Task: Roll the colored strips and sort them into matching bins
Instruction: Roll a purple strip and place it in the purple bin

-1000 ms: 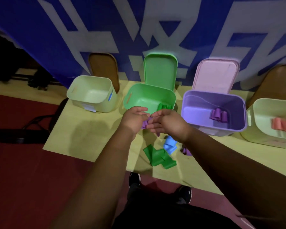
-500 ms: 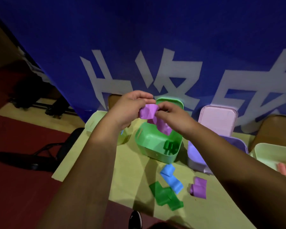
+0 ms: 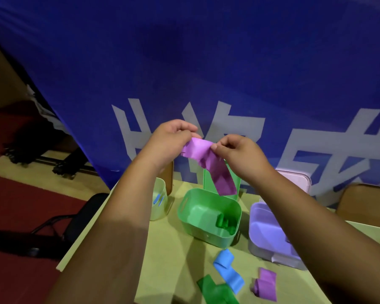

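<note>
The person is holding a purple strip (image 3: 208,165) up in the air with both hands, above the table (image 3: 169,249) and in front of a blue banner (image 3: 184,62). The left hand (image 3: 171,141) is pinching the strip's upper end with curled fingers and thumb. The right hand (image 3: 237,154), at the left hand's 3 o'clock, is pinching the same end just beside it with thumb and forefinger. The rest of the strip is hanging unrolled toward 5 o'clock, with its free end dangling over the far rim of the green bin (image 3: 184,208), in front of that bin's upright green lid (image 3: 206,181).

Green rolls (image 3: 225,222) are lying inside the green bin. A purple bin (image 3: 261,231) is sitting at its 3 o'clock, partly hidden by the right forearm, and a pale bin (image 3: 159,202) is standing at its 9 o'clock. At the green bin's 6 o'clock, a blue strip (image 3: 227,268), a green strip (image 3: 215,290) and a loose purple strip (image 3: 266,284) are lying partly curled on the table.
</note>
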